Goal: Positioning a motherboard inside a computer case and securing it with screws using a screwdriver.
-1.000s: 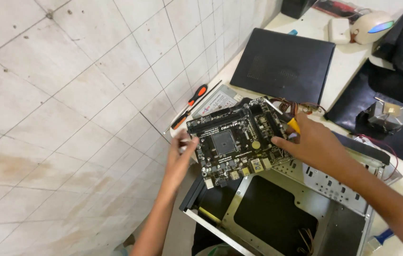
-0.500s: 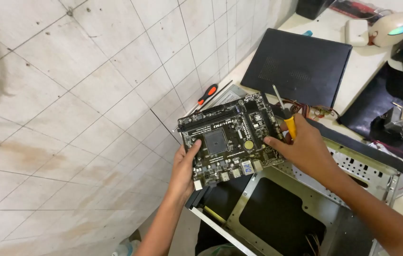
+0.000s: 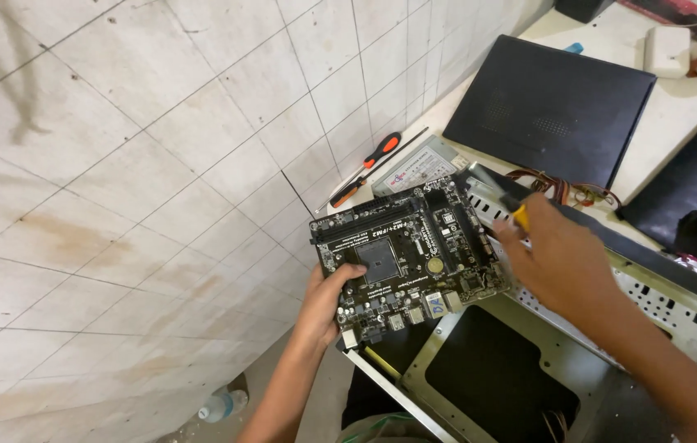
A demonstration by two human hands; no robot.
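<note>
Holding black motherboard (image 3: 410, 262) above open metal computer case (image 3: 676, 308): left hand (image 3: 328, 299) fingers closed on its lower-left edge; right hand (image 3: 557, 258), blurred, at its right edge, gripping yellow-handled tool (image 3: 521, 215). Orange screwdriver (image 3: 365, 168) lying on tabletop (image 3: 676, 107) behind

Soft, even indoor light fills the scene, fairly bright, with no harsh glare. The tiled wall (image 3: 118, 164) carries faint grey shadows at its upper left. The right hand (image 3: 557, 258) is smeared by motion blur, while the motherboard (image 3: 410, 258) stays sharp. Wide-angle distortion slants the tile lines toward the edges.
</note>
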